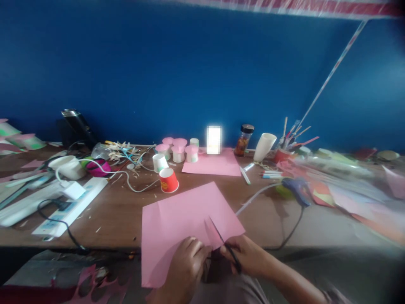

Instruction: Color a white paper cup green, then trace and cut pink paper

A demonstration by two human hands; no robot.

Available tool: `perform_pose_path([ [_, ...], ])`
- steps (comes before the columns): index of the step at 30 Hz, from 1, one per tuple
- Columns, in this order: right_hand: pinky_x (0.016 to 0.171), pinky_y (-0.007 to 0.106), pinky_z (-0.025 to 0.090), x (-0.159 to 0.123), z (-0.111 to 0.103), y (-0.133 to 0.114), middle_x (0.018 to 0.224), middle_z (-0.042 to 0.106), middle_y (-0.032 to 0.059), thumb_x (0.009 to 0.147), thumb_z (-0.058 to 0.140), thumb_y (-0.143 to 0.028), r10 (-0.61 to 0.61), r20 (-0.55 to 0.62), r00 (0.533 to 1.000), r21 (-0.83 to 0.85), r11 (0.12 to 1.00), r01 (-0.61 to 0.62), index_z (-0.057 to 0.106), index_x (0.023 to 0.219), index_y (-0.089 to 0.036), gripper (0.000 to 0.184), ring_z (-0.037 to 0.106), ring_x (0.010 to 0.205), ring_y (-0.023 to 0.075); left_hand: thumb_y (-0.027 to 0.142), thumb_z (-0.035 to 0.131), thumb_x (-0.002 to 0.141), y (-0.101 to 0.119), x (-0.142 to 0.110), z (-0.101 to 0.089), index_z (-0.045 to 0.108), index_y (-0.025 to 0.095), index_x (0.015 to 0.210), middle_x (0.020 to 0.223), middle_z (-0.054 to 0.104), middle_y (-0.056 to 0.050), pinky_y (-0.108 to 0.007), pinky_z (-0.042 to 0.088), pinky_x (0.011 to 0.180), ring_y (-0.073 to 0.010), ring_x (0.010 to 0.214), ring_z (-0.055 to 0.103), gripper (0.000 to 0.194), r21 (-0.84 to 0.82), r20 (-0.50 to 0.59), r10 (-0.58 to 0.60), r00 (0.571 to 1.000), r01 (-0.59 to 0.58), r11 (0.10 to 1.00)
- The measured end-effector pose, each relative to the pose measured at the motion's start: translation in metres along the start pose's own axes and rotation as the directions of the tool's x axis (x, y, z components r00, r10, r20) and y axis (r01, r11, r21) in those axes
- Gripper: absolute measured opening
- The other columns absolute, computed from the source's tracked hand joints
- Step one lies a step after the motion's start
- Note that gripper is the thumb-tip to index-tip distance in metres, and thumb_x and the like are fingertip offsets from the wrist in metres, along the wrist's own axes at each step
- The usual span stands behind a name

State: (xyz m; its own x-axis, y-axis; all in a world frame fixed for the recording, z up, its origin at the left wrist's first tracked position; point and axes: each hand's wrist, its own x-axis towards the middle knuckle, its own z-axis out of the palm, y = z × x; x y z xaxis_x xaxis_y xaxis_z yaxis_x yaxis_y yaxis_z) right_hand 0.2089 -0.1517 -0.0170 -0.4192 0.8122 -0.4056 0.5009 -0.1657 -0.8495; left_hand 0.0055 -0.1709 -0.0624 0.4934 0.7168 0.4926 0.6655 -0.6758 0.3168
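Note:
A pink paper sheet (180, 223) lies over the near edge of the brown table (120, 211). My left hand (186, 266) is closed, pinching the sheet's lower edge. My right hand (249, 255) is closed round black-handled scissors (223, 241), whose blades point up and left into a cut in the sheet. A small raised flap of pink paper stands beside the blades.
A red paper cup (168, 180) and a white cup (159, 162) stand behind the sheet, with a second pink sheet (213, 164), pink-topped cups (179, 150), a jar (244, 140), a blue glue gun (295, 188), a white power strip (71, 207) with cables, and loose papers (354, 194) at right.

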Motion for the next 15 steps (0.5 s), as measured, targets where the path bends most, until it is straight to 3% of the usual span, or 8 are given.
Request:
perform_pose_path([
  [4,0.042,0.017,0.031,0.001,-0.006,0.002,0.047,0.056,-0.0012,0.086,0.046,-0.043,0.016,0.010,1.000,-0.085,0.996,-0.015,0.058,0.059,-0.014,0.041,0.045,0.041,0.0070,0.015,0.047,0.088,-0.001,0.000,0.009,0.062,0.016,0.090,0.069,0.053,-0.003,-0.030,0.035,0.060,-0.0175,0.069,0.045,0.015,0.129,-0.079,0.076,0.994,-0.066,0.990],
  [8,0.040,0.018,0.032,0.001,-0.013,0.003,0.047,0.057,-0.0005,0.084,0.048,-0.044,0.057,0.024,0.998,-0.124,0.991,-0.053,0.059,0.059,-0.014,0.041,0.044,0.039,0.0073,0.014,0.050,0.087,-0.001,0.003,0.012,0.062,0.016,0.091,0.068,0.053,-0.002,-0.031,0.035,0.061,-0.0175,0.069,0.044,0.013,0.148,-0.113,0.080,0.990,-0.063,0.987],
  [15,0.044,0.017,0.035,0.005,-0.015,0.002,0.049,0.058,-0.0004,0.083,0.050,-0.046,0.011,0.013,1.000,-0.171,0.985,-0.009,0.058,0.062,-0.014,0.039,0.050,0.045,0.0087,0.011,0.048,0.086,0.003,0.006,0.002,0.061,0.017,0.089,0.071,0.054,-0.003,-0.031,0.038,0.059,-0.0179,0.070,0.047,0.015,0.085,-0.006,0.025,1.000,-0.024,0.996],
])
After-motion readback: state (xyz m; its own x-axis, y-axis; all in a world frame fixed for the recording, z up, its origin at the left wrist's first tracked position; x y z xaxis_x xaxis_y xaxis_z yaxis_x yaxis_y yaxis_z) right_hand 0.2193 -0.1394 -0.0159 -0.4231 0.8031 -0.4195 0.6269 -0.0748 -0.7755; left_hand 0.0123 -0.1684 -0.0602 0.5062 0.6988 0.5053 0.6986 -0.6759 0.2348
